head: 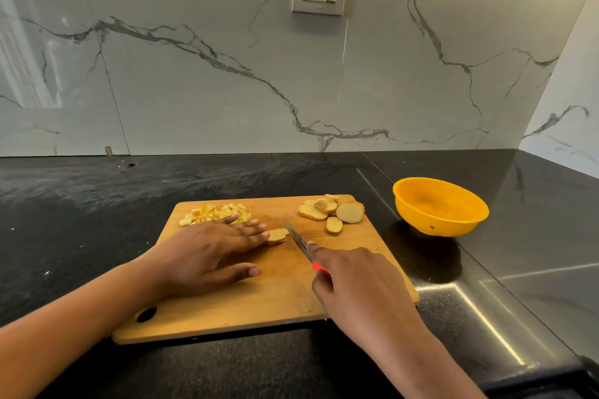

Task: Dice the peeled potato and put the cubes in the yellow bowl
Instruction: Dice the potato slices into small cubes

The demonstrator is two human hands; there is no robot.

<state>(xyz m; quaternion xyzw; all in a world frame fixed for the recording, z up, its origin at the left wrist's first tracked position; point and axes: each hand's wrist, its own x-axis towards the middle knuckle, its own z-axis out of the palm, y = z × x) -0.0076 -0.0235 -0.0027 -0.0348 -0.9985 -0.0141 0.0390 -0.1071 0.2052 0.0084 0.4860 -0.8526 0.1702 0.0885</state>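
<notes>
Knife (297, 238) sits gripped in right hand (356, 285); flat left hand (207, 249) touches slice (278, 235) on board (278, 295) with straight fingers (249, 229).

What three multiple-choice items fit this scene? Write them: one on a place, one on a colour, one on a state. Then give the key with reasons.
1. Where is the yellow bowl?
A) on the cutting board
B) on the counter, right of the board
C) in a hand

2. What colour is the handle of the knife?
A) red
B) blue
C) green

3. What is the right hand doing?
A) lying flat
B) lifting the bowl
C) gripping the knife

Key:
1 B, it stands on the dark counter beyond the board's right edge.
2 A, red shows beneath the fingers.
3 C, its fingers curl round the handle, the forefinger stretched toward the blade.
</notes>
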